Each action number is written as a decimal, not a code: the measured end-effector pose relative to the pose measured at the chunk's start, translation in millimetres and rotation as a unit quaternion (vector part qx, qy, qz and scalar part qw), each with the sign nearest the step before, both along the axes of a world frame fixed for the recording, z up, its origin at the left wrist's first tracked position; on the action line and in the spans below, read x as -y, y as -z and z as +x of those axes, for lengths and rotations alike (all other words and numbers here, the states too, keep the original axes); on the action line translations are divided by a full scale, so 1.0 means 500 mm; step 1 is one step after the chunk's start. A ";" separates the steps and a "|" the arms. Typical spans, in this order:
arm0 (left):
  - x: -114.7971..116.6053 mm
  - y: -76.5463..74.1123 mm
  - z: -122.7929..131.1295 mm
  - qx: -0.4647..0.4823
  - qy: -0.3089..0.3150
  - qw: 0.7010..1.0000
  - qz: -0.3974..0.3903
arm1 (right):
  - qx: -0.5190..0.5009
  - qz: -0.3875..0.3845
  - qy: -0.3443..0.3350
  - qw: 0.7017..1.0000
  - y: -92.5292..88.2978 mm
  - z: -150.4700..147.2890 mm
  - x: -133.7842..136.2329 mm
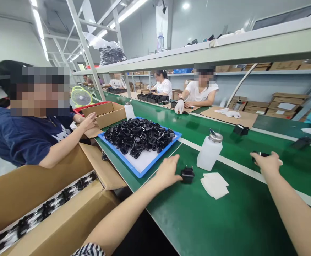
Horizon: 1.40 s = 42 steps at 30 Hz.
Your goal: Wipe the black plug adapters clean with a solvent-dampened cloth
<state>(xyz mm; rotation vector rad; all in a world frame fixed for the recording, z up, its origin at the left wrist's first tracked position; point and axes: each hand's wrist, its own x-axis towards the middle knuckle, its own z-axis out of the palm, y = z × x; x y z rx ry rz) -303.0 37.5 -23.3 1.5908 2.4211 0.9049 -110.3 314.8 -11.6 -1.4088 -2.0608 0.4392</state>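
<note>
My left hand [168, 170]: open beside plug [187, 175] | my right hand [270, 165]: gripping black piece [263, 155] | counter [190, 217], left edge: tray [141, 173] heaped, plenty seemingly left

Head cam looking forward and down across the green worktop [192, 220].
It's riding on the wearer's head, facing the raised shelf [198, 57], catching left hand [167, 170] and right hand [268, 163] close in, co-workers [202, 93] opposite showing farther off.

Room along near tabletop [198, 224], black adapter [187, 175] and white bottle [209, 154] beyond, blurred block [303, 142] perhaps obstructing right
</note>
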 end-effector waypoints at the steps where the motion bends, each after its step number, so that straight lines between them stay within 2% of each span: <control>1: 0.003 -0.011 -0.026 -0.038 -0.041 0.998 -0.005 | -0.046 -0.021 -0.005 0.999 -0.012 0.010 0.017; 3: 0.003 -0.029 -0.075 -0.062 -0.146 0.987 -0.006 | -0.143 -0.070 -0.035 0.987 -0.031 0.024 0.069; 5: -0.002 -0.036 -0.110 -0.052 -0.185 0.981 -0.007 | -0.210 -0.110 -0.073 0.969 -0.039 0.029 0.144; 6: -0.006 -0.036 -0.120 -0.045 -0.188 0.981 -0.005 | -0.212 -0.117 -0.092 0.966 -0.036 0.027 0.186; 8: -0.009 -0.032 -0.124 -0.037 -0.185 0.982 0.004 | -0.175 -0.107 -0.122 0.971 -0.018 0.013 0.273; 10: -0.003 -0.031 -0.112 -0.036 -0.190 0.981 0.030 | -0.084 -0.066 -0.169 0.980 0.009 -0.008 0.347; 13: 0.029 -0.044 -0.075 -0.040 -0.200 0.975 0.090 | 0.023 -0.081 -0.201 0.976 0.042 -0.027 0.406; 15: 0.058 -0.056 -0.045 -0.008 -0.174 0.972 0.160 | 0.032 -0.122 -0.212 0.969 0.046 -0.023 0.406; 18: 0.091 -0.070 0.008 0.156 -0.062 0.958 0.232 | -0.080 -0.142 -0.219 0.962 0.025 0.001 0.376; 20: 0.098 -0.074 0.044 0.286 0.008 0.932 0.224 | -0.178 -0.137 -0.210 0.952 0.006 0.018 0.359; 22: 0.091 -0.075 0.077 0.379 0.042 0.903 0.200 | -0.238 -0.141 -0.233 0.932 -0.009 0.031 0.360; 25: 0.066 -0.073 0.121 0.450 0.058 0.876 0.160 | -0.246 -0.134 -0.328 0.902 -0.024 0.039 0.390; 27: 0.046 -0.069 0.145 0.467 0.073 0.871 0.132 | -0.212 -0.098 -0.379 0.895 -0.029 0.039 0.413; 29: 0.028 -0.063 0.163 0.468 0.086 0.873 0.111 | -0.185 -0.049 -0.377 0.906 -0.032 0.036 0.427; 31: 0.014 -0.055 0.175 0.460 0.087 0.878 0.102 | -0.202 -0.037 -0.339 0.918 -0.031 0.031 0.428; 32: 0.010 -0.051 0.178 0.454 0.084 0.882 0.100 | -0.223 -0.058 -0.319 0.919 -0.029 0.029 0.425; 34: 0.005 -0.040 0.182 0.418 0.076 0.900 0.095 | -0.266 -0.150 -0.298 0.904 -0.023 0.027 0.415; 37: 0.007 -0.022 0.186 0.278 0.040 0.956 0.086 | -0.316 -0.284 -0.268 0.865 -0.012 0.028 0.397; 39: 0.009 -0.009 0.191 0.180 0.021 0.981 0.069 | -0.337 -0.303 -0.243 0.857 -0.005 0.030 0.387; 42: 0.007 0.009 0.197 0.112 0.036 0.993 0.016 | -0.328 -0.248 -0.239 0.880 0.006 0.032 0.374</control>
